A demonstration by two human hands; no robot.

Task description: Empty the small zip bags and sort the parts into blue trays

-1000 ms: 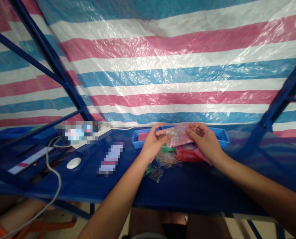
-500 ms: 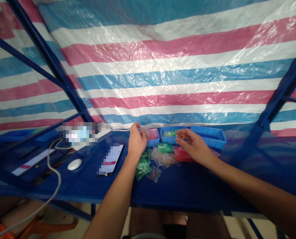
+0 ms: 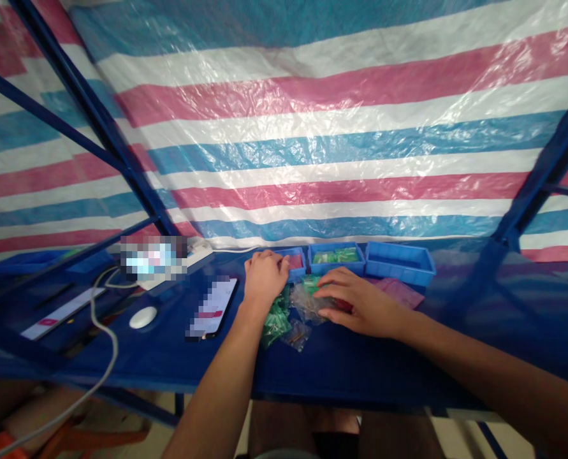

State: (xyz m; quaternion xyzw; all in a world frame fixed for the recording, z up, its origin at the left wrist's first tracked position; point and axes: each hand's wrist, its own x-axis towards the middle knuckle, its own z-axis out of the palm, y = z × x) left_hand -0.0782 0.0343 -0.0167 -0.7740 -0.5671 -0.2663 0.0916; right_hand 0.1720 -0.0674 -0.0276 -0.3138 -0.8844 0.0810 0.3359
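Observation:
My left hand (image 3: 264,277) rests with its fingers curled at the edge of the small left blue tray (image 3: 297,266), which has pink-red contents. What the fingers hold, if anything, is hidden. My right hand (image 3: 363,307) lies flat and open on a pile of small plastic bags, its fingertips on a clear bag (image 3: 305,298) and its palm over a red one. Green bags (image 3: 276,319) lie just below my left hand, and a small clear bag (image 3: 297,335) sits in front of them. A pink bag (image 3: 401,292) lies on the table beyond my right wrist.
A middle blue tray (image 3: 335,262) holds green parts and a larger blue tray (image 3: 398,271) stands to its right. Left of the hands are a phone (image 3: 211,307), a white mouse (image 3: 143,317) and a white cable (image 3: 102,331). Blue frame bars (image 3: 97,108) and a striped tarp (image 3: 312,127) close off the back.
A second ago both hands held a pink bag up over the trays. The left hand then went to the left tray, and the right hand came down flat onto the bags.

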